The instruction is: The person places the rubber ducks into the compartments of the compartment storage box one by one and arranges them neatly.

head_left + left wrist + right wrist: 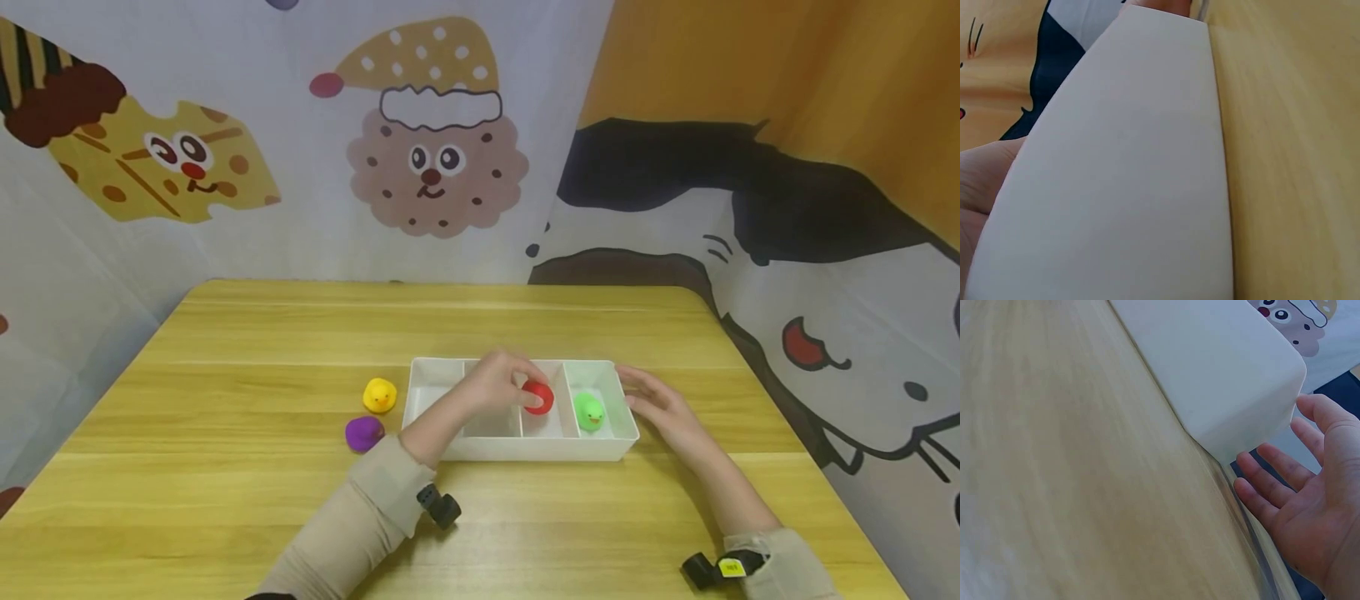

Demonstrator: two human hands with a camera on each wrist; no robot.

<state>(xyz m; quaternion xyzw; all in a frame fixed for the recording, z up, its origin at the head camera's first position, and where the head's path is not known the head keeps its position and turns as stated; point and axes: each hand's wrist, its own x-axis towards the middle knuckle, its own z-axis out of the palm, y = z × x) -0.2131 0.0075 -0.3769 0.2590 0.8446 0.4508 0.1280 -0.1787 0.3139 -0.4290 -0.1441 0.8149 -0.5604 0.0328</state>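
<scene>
Box (pixel 540 451), white, 4 compartments in a row, on table (pixel 225 500); sides as in the head view.

Inside: green duck (pixel 589 412), 1, on the floor of the box's rightmost compartment. Red toy (pixel 545 398), 1, at the box's 3rd compartment from left, pinched between thumb and fingers of the left hand (pixel 495 385); contact with the floor cannot be told.

Outside: yellow duck (pixel 380 396), 1, just left of the box; purple toy (pixel 364 434), 1, near the box's left front corner.

Right hand (pixel 663 410): fingers loosely extended at the box's right end, gripping nothing.

Progress, as judged: 1 piece in place, 1 in hand at its compartment, 2 left outside; 2 compartments at the box's left would match them, the 2nd partly hidden by the left forearm (pixel 442 421).

Edges and room: box walls and dividers stand upright, a likely snag for low-carried pieces. Bare wood shows in front of the box and behind it, to the table's back edge. Left forearm crosses the box's front wall.
</scene>
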